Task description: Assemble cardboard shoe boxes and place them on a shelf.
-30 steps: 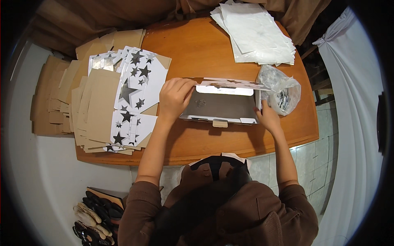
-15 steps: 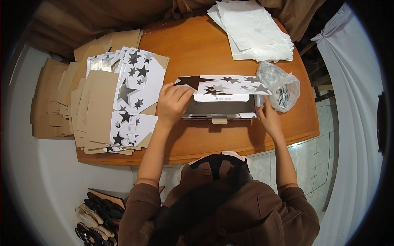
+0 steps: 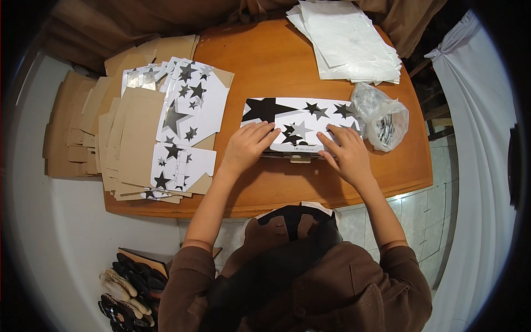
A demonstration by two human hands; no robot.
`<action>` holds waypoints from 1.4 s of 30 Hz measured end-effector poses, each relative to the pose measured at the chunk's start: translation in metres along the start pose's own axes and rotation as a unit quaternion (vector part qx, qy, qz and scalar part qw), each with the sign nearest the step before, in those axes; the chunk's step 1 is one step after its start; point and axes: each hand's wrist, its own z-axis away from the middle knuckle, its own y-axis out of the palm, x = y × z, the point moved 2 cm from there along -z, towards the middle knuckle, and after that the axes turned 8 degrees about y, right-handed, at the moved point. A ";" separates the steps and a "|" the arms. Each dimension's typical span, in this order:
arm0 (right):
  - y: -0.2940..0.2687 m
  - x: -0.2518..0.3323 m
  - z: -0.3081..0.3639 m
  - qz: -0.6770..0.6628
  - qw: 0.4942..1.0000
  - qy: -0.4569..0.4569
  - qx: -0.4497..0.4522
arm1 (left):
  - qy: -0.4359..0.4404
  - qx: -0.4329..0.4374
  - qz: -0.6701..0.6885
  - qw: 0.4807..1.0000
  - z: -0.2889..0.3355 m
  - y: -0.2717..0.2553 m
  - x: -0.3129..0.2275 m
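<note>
A white cardboard box (image 3: 315, 119) printed with black and grey stars lies on the wooden table in front of me. Its lid is folded down over the top, and a small beige tab (image 3: 300, 159) sticks out at the near side. My left hand (image 3: 250, 146) rests on the lid's left end, fingers stretched out and together. On the right part of the lid, my right hand (image 3: 348, 156) presses down with its fingers spread. Neither hand grips anything. Just right of the box sits a clear plastic bag (image 3: 381, 119) holding small dark and silvery pieces that I cannot make out.
Flat star-printed cartons (image 3: 193, 110) and brown cardboard sheets (image 3: 130, 144) are stacked at the left. White plastic sheets (image 3: 348, 41) lie at the far right of the table (image 3: 249, 66). Several shoes (image 3: 130, 288) stand at the lower left, and a white curtain (image 3: 475, 138) hangs right.
The star-printed lid has come down over the box's dark inside. My right hand has moved from the box's right end onto the lid; my left hand has shifted slightly right.
</note>
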 end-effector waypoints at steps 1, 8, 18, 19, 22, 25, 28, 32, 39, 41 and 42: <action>0.004 0.001 0.001 -0.011 1.000 0.014 0.013 | -0.002 0.002 0.013 1.000 0.001 0.001 -0.001; 0.022 -0.001 0.003 -0.008 0.999 -0.001 0.042 | -0.020 0.026 0.036 0.999 0.012 0.010 -0.009; 0.031 -0.003 0.012 -0.028 0.998 0.019 0.053 | -0.042 0.046 0.140 0.988 0.010 0.014 -0.020; 0.032 -0.002 0.013 -0.035 0.998 0.023 0.049 | -0.038 0.037 0.142 0.988 0.012 0.016 -0.020; 0.029 -0.002 0.015 -0.053 0.997 0.024 0.052 | -0.030 0.019 0.141 0.989 0.016 0.019 -0.024; 0.033 -0.006 0.021 -0.057 0.997 0.014 0.053 | -0.028 -0.008 0.130 0.991 0.017 0.021 -0.031; 0.038 -0.009 0.024 -0.045 0.998 -0.002 0.036 | -0.022 -0.023 0.105 0.994 0.021 0.024 -0.032; 0.041 -0.011 0.025 -0.039 0.999 -0.024 0.006 | -0.030 -0.045 0.123 0.991 0.021 0.027 -0.034; 0.042 -0.010 0.024 -0.054 0.998 -0.016 0.004 | -0.023 -0.075 0.104 0.991 0.026 0.036 -0.038; 0.041 -0.010 0.022 -0.064 0.998 -0.015 0.014 | -0.026 -0.087 0.102 0.991 0.029 0.040 -0.039; 0.040 -0.010 0.022 -0.064 0.998 -0.015 0.015 | -0.036 -0.090 0.110 0.989 0.029 0.041 -0.039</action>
